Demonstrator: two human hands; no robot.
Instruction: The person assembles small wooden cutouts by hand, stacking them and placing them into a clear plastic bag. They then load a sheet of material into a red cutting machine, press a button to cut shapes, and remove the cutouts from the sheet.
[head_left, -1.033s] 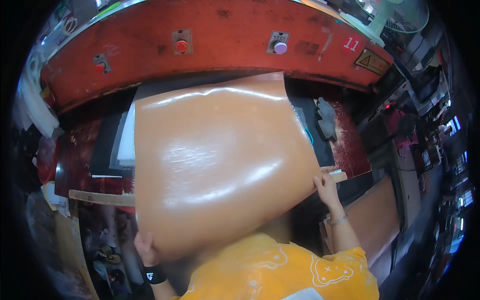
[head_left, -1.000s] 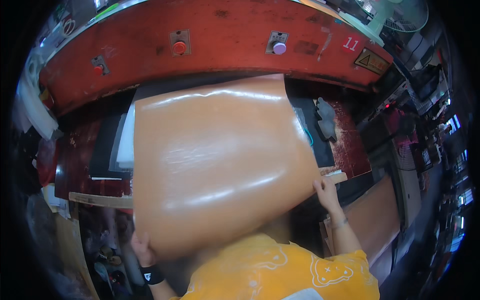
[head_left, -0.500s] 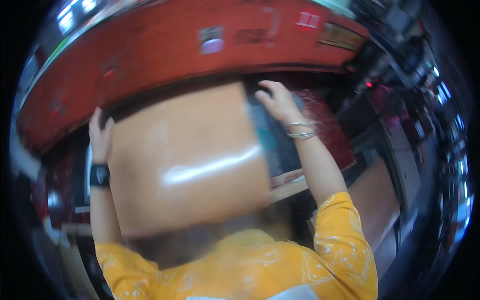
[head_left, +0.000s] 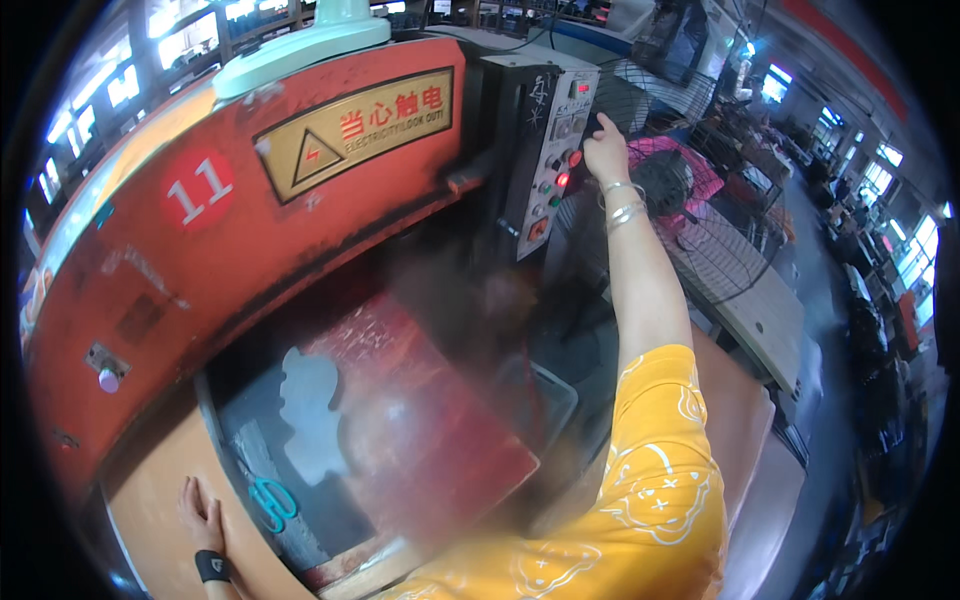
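My right hand [head_left: 607,151] is raised beside the control panel [head_left: 550,155] of a large machine. One finger stretches upward and the others look curled in; nothing shows in them. Contact with the buttons cannot be made out. At the lower left, my left hand [head_left: 203,518] lies on a tan sheet [head_left: 160,490], fingers extended. Right of that sheet is a dark surface with teal-handled scissors [head_left: 272,503] and a grey flat piece with a wavy outline [head_left: 312,410]. A worn dark red board [head_left: 440,430] adjoins the grey piece.
The machine's red-orange beam [head_left: 230,240] crosses above the work surface, bearing a yellow warning plate [head_left: 355,130]. Behind my right forearm stands a wire-caged fan [head_left: 675,185]. A grey bench [head_left: 745,290] and more tan sheet [head_left: 725,400] lie to the right.
The view has turned right. My right hand has moved from beside the tan sheet up to the control panel. My left hand now lies on the sheet, and the red board is uncovered.
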